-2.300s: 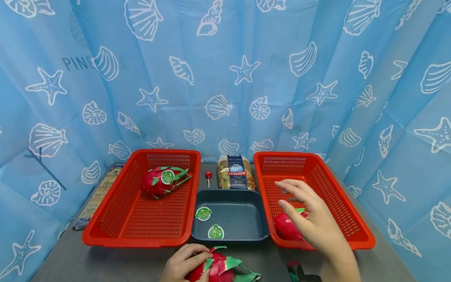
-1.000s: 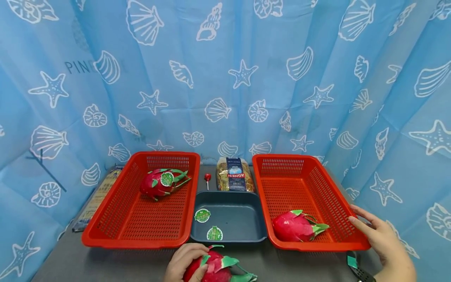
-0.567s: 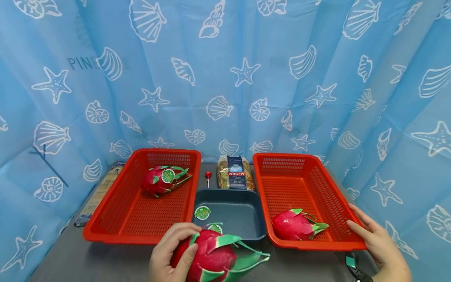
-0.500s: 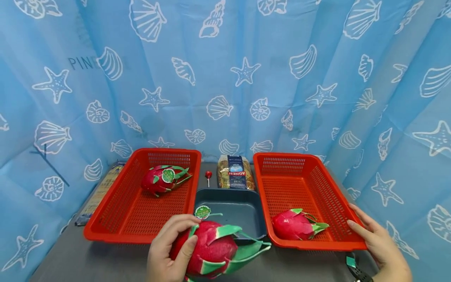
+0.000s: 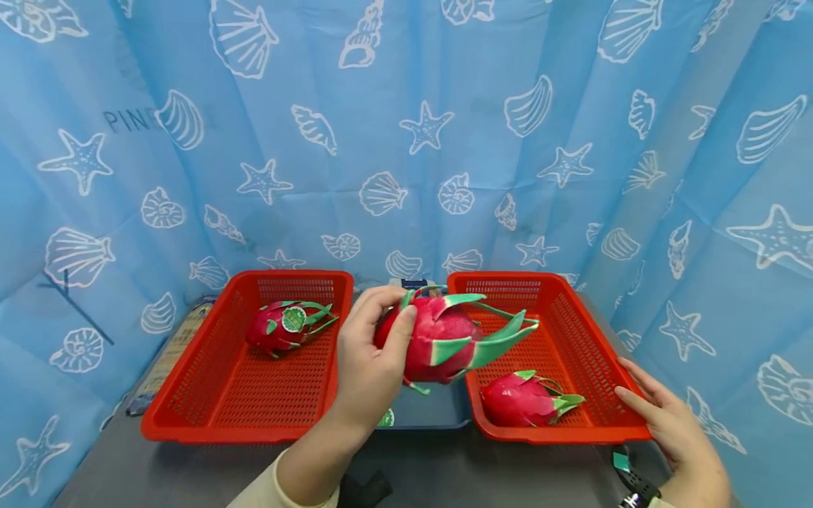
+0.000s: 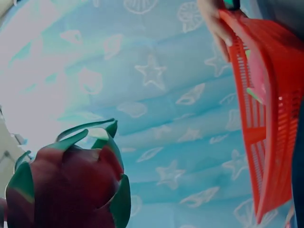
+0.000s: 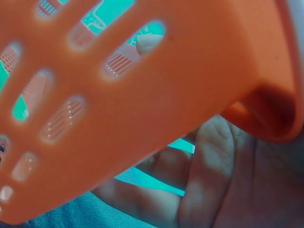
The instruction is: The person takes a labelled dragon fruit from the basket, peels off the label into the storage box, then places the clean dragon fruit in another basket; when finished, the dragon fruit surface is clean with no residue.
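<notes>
My left hand (image 5: 365, 360) grips a dragon fruit (image 5: 438, 339) by its rounded end, raised above the dark blue tray (image 5: 438, 418). Its green leaf tips point right, over the edge of the right red basket (image 5: 559, 435). In the left wrist view the same dragon fruit (image 6: 71, 190) fills the lower left. My right hand (image 5: 673, 423) holds that basket's right rim. A second dragon fruit (image 5: 521, 401) lies in its near left corner. From the right wrist, the slotted basket wall (image 7: 156, 95) partly covers my right hand's fingers (image 7: 209, 175).
A left red basket (image 5: 216, 434) holds another dragon fruit (image 5: 279, 328) with a green sticker. Between the baskets, a packet (image 5: 413, 283) is mostly hidden behind my left hand and the fruit. A long packet (image 5: 171, 356) lies left. A blue shell-patterned curtain (image 5: 406, 141) hangs behind.
My left hand has lifted the dragon fruit from the near table, up and to the right over the tray. My right hand earlier moved from above the right basket to its right rim.
</notes>
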Demonstrator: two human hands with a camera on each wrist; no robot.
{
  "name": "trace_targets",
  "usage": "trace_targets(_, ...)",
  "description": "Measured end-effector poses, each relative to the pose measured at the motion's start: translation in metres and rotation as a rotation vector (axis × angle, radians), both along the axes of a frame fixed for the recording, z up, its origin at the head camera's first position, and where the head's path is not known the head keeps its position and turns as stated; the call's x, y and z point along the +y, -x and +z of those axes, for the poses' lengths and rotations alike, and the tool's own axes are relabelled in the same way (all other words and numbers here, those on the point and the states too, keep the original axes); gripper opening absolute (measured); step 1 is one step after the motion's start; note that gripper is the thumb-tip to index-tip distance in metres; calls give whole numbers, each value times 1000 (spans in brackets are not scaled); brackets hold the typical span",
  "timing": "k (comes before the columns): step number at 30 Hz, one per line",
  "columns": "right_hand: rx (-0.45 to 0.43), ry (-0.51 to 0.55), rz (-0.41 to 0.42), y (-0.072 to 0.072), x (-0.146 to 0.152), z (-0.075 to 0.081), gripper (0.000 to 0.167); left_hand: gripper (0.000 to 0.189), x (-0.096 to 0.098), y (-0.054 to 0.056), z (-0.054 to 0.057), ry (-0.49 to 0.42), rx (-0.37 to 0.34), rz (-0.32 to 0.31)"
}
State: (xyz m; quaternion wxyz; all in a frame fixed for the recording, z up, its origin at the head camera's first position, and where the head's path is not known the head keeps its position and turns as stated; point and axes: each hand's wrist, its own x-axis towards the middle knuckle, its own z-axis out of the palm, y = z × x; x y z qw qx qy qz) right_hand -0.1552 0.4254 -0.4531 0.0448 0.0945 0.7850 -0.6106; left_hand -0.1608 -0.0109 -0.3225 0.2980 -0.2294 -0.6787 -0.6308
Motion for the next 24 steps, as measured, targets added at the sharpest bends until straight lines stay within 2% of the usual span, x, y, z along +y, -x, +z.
trace_targets(4,11,-56,-18,-1,-2,2,72,17,35,33,1,25,-10,-38)
trace_targets(7,22,-73,-26,-2,-4,2,71,19,62,59,-1,88,-36,-55)
trace_targets(12,32,-80,-43,-2,-7,2,71,20,102,92,-12,244,-139,-23)
trace_targets(18,54,-97,-55,-1,-7,3,72,24,137,117,-38,429,-328,-10)
trace_targets(22,55,-63,-70,-1,-7,3,73,25,147,126,-57,555,-421,13)
trace_targets(24,53,-56,-69,-1,-6,3,73,24,149,128,-65,625,-444,23)
